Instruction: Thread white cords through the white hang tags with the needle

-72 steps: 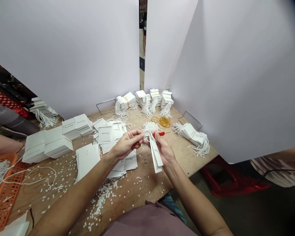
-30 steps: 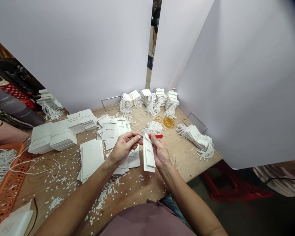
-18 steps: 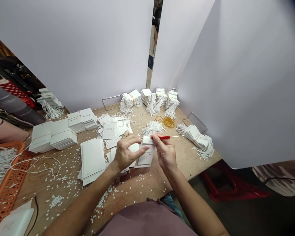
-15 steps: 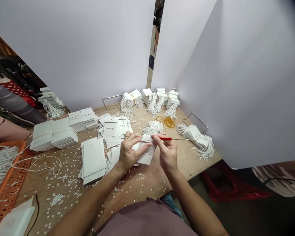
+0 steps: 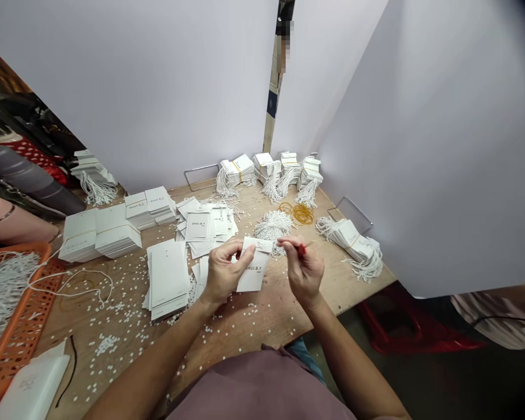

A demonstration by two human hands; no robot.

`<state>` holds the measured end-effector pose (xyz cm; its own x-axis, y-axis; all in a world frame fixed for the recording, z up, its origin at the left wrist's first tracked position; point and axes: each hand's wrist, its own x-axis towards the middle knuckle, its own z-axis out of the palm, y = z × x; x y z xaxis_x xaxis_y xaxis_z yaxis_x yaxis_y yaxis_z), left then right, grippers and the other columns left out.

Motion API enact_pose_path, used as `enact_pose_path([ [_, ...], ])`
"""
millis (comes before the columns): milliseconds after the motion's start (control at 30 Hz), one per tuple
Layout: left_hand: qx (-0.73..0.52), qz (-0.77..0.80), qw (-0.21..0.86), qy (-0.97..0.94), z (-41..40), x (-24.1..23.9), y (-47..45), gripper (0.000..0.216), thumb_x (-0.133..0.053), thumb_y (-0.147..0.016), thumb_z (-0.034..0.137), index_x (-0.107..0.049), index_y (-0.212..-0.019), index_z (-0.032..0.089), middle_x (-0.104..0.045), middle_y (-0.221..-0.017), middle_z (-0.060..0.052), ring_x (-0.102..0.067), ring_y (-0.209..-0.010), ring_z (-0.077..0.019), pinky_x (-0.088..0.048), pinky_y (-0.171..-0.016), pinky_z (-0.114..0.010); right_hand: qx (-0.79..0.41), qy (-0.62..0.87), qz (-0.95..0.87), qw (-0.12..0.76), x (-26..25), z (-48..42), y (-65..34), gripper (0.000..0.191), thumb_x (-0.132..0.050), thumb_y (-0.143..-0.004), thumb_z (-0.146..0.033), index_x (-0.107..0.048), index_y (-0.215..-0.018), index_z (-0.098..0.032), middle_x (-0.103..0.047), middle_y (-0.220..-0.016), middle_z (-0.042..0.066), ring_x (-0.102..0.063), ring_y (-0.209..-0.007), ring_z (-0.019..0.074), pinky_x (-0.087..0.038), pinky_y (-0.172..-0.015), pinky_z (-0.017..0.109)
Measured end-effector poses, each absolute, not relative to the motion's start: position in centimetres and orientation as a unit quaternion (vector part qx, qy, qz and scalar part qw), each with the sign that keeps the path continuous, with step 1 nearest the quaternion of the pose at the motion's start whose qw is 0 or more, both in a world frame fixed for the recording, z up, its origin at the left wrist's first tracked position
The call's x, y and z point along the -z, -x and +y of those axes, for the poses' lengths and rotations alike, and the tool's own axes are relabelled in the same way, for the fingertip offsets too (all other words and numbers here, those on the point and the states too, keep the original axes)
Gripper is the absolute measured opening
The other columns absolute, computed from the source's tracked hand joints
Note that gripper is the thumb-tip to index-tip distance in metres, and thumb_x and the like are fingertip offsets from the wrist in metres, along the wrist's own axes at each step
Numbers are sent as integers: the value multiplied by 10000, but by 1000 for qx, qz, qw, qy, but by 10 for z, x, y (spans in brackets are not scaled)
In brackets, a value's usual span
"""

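Note:
Between the thumb and fingers of my left hand [image 5: 225, 269] is a white paper hang tag [image 5: 252, 275] printed "SHUI.B.Y", its top part folded over. Just right of the tag, my right hand [image 5: 305, 271] is closed around a red-handled tool [image 5: 301, 249]; its thin metal shaft hardly shows now. The right fingertips are pinched near the tag's top edge, and a white string seems to run there, too small to be sure. Behind the hands lies a heap of white strings [image 5: 273, 224]. Loose printed tags [image 5: 198, 226] are piled beyond my left hand.
Banded tag bundles with strings [image 5: 240, 169] line the back edge. Another strung bundle [image 5: 352, 242] lies right, near yellow rubber bands [image 5: 303, 214]. Stacks of blank tags [image 5: 168, 274] stand left, by an orange basket [image 5: 30, 332] of strings. White paper dots litter the table [image 5: 227, 350].
My right hand has drawn away from the tag to the right, and the tool has turned so its shaft no longer points right. The tag is now more upright, with my left thumb higher on it.

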<state>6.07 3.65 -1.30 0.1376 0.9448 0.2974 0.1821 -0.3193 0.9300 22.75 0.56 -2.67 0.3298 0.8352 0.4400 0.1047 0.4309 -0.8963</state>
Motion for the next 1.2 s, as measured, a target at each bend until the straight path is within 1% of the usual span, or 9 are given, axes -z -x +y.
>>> enact_pose_path([
  [167, -487, 423, 391, -657, 35, 12, -57, 208, -672, -878, 306, -730, -724, 179, -617, -721, -31, -523, -686, -161, -423, -665, -282, -272, 465, -626, 564, 37, 9, -234, 393, -722, -806, -164, -750, -1164, -324, -741, -940, 53, -614, -742, 199, -520, -754, 339],
  [367, -475, 423, 387, -667, 34, 14, -56, 195, -663, -884, 287, -736, -739, 179, -654, -753, -48, -566, -715, -175, -452, -703, -297, -284, 464, -619, 566, 28, 13, -227, 161, -690, -834, -176, -781, -933, -263, -627, -851, 57, -566, -805, 191, -533, -752, 307],
  [433, -481, 426, 373, -670, 35, 16, -55, 173, -670, -877, 284, -738, -753, 186, -684, -806, -62, -605, -806, -203, -475, -781, -320, -362, 454, -567, 585, 20, 9, -223, 45, -695, -856, -253, -737, -861, -238, -574, -882, 51, -552, -782, 176, -557, -651, 270],
  [533, -493, 441, 337, -670, 39, 20, -50, 143, -689, -856, 281, -736, -752, 195, -695, -834, -65, -612, -938, -234, -465, -868, -335, -551, 388, -465, 574, 8, 0, -224, 145, -655, -897, -364, -659, -867, -223, -532, -916, 27, -445, -591, 108, -527, -415, 215],
  [700, -469, 498, 315, -659, 42, 27, -38, 378, -667, -870, 297, -510, -544, 185, -402, -574, 36, -385, -572, -119, -336, -580, -244, -686, 293, -365, 557, 0, -12, -238, 195, -668, -894, -380, -600, -844, -204, -544, -797, -31, -209, -450, 45, -547, -350, 216],
  [800, -473, 507, 319, -646, 41, 28, -33, 407, -665, -883, 323, -478, -550, 182, -332, -564, 48, -318, -544, -103, -277, -525, -236, -727, 283, -344, 523, 5, -16, -248, 212, -693, -874, -368, -607, -807, -186, -561, -706, -41, -222, -426, 39, -545, -353, 209],
  [967, -473, 421, 321, -704, 30, 21, -34, 134, -641, -919, 276, -730, -872, 188, -631, -767, -26, -562, -699, -152, -451, -649, -256, -833, 201, -345, 384, 12, -26, -252, 239, -697, -859, -353, -713, -971, -142, -657, -555, -8, -293, -289, 18, -437, -301, 147],
  [1067, -473, 369, 282, -749, 22, 16, -35, 164, -638, -918, 222, -760, -1028, 229, -721, -940, -78, -647, -862, -204, -516, -788, -323, -802, 237, -351, 423, 4, -25, -241, 382, -727, -839, -359, -708, -1167, -164, -684, -542, 3, -533, -335, 89, -455, -314, 155],
  [1200, -457, 312, 206, -807, 17, 13, -30, 292, -613, -910, 146, -737, -1151, 256, -741, -1026, -100, -659, -974, -243, -530, -868, -388, -672, 385, -360, 520, -5, -9, -228, 446, -868, -680, -302, -756, -1090, -164, -705, -629, -11, -615, -429, 118, -509, -322, 195],
])
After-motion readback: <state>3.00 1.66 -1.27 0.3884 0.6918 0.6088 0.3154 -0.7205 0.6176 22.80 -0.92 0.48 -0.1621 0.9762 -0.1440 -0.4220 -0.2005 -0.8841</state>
